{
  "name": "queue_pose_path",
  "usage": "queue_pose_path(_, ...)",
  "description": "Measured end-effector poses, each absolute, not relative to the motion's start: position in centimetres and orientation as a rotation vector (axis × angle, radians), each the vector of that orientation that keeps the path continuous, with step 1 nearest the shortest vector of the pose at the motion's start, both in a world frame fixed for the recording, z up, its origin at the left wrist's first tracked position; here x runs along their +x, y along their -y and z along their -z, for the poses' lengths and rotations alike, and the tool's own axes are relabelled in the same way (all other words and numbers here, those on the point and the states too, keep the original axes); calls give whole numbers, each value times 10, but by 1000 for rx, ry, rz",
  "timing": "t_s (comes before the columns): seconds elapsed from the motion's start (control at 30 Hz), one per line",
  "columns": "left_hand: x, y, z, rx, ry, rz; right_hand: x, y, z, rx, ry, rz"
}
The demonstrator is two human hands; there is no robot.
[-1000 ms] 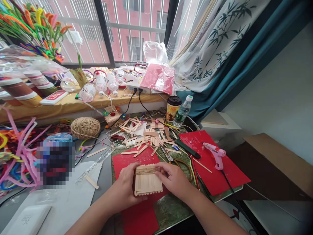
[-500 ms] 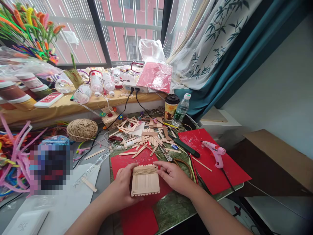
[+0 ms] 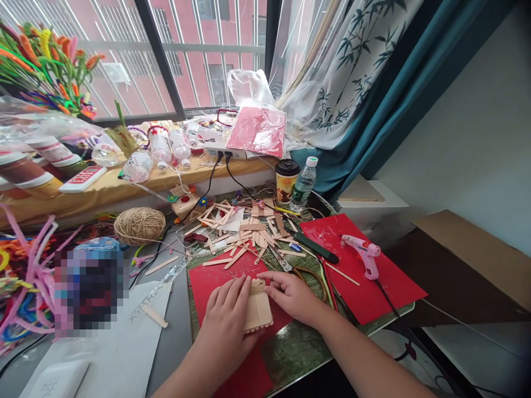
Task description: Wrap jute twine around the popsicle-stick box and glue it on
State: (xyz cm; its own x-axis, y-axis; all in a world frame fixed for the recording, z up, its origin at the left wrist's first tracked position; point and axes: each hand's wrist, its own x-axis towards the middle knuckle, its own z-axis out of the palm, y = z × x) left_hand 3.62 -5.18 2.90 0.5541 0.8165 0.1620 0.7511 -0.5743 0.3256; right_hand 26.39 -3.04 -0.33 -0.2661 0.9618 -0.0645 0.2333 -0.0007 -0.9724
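A small panel of popsicle sticks (image 3: 260, 310), wrapped with twine along its far edge, lies on a red sheet (image 3: 209, 276) on the green table mat. My left hand (image 3: 226, 315) lies flat on top of the panel and covers most of it. My right hand (image 3: 290, 294) touches the panel's right far corner with its fingertips near the twine band.
Loose popsicle sticks (image 3: 249, 235) are heaped beyond the panel. A ball of twine (image 3: 139, 225) sits at the left. Scissors (image 3: 286, 264), a dark knife (image 3: 317, 250) and a pink glue gun (image 3: 365, 254) lie on the right. A cup (image 3: 286, 181) and bottle (image 3: 303, 185) stand behind.
My left hand has moved from gripping the panel's left edge to lying flat over it. The panel has come down onto the red sheet. My right hand stays at its right corner.
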Motion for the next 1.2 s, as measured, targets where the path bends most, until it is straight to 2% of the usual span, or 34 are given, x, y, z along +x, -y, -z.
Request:
queue_pose_path(0.23, 25, 49, -23, 2460, -1302, -569, 261, 35, -15, -1157, 1560, -1333)
queue_pose_path(0.5, 16, 52, -12, 2361, -1215, -671, 266, 43, -33, -1269, 1696, -1157)
queue_pose_path(0.77, 11, 55, -11, 2161, -1098, -836, 273, 47, -33, -1150, 1444, -1355)
queue_pose_path(0.97, 9, 51, -8, 1972, -915, -794, 266, 46, -34, -908, 1361, -1587)
queue_pose_path(1.1, 14, 52, -10, 1795, -871, -670, 258, 48, -35, -919, 1399, -1527)
queue_pose_path(1.2, 21, 51, -15, 1657, -826, -593, 254, 51, -47, -1106, 1604, -1356)
